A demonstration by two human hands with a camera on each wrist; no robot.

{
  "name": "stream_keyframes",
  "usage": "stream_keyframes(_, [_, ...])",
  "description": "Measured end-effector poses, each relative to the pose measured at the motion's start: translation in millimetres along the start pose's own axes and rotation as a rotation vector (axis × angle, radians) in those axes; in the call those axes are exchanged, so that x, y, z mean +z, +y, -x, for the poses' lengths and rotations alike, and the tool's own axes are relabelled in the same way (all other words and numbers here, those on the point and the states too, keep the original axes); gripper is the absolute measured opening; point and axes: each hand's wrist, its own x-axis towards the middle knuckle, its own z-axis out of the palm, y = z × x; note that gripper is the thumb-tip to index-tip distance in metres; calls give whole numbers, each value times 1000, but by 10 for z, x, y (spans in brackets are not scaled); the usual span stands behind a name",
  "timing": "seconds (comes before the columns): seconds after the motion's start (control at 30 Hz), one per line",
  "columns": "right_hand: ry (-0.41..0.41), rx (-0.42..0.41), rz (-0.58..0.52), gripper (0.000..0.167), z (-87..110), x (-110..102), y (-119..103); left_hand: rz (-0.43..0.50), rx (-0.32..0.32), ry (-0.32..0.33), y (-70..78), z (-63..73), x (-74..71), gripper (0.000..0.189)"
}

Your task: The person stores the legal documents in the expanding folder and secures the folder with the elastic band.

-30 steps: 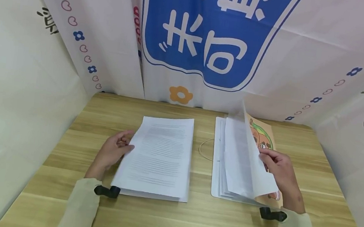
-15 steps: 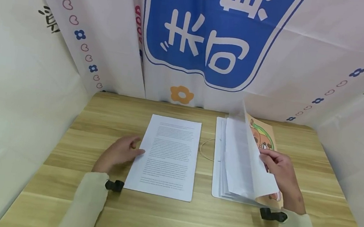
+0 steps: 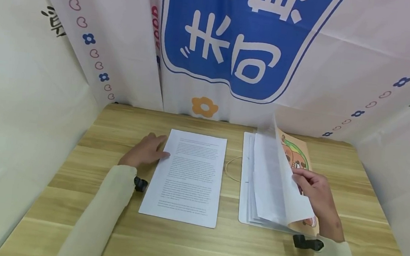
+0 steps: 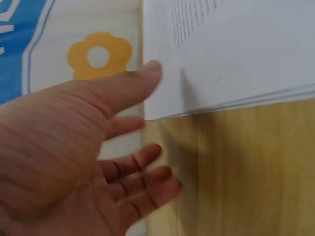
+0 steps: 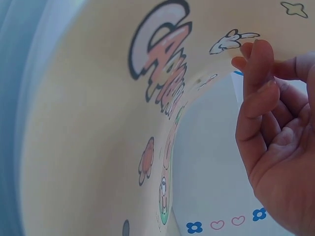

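Note:
A stack of printed paper sheets (image 3: 192, 176) lies on the table, text side up. My left hand (image 3: 146, 151) is at its upper left edge, thumb over the margin. In the left wrist view, the fingers (image 4: 142, 162) are spread and relaxed beside the stack's corner, gripping nothing. On the right lies a folder with a peach cartoon cover (image 3: 296, 152) and white sheets (image 3: 264, 184) inside. My right hand (image 3: 314, 193) pinches the cover's edge between thumb and fingers and holds it raised, its printed outside facing right. The cover fills much of the right wrist view.
A thin elastic loop (image 3: 231, 168) sticks out from the folder's left side onto the wooden table (image 3: 184, 251). White printed cloth (image 3: 134, 54) hangs behind the table and along both sides. A strip of bare wood separates the stack and the folder.
The lifted top sheets of the stack have come down flat and lined up, shifting right. My left hand has moved right, then up along the left edge. The right hand stays put.

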Motion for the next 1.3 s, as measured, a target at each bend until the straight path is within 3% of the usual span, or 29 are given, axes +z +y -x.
stream_keyframes(0.2, [-6, -5, -14, 33, 9, 4, 24, 2, 54, 2, -11, -245, -45, 69])
stream_keyframes(0.47, [-13, -14, -29, 33, 5, 11, 34, 53, -23, 10, -8, -472, -53, 71])
stream_keyframes(0.8, [-10, -29, -26, 32, -6, 6, 23, 19, -57, 72, -22, -499, 17, 62])
stream_keyframes(1.03, [-10, -45, -18, 31, -10, 5, 17, 156, -68, 143, -25, -513, 51, 57])
stream_keyframes(1.3, [-11, -52, -28, 31, -20, 6, 14, 288, -94, 132, -41, -513, 66, 51])
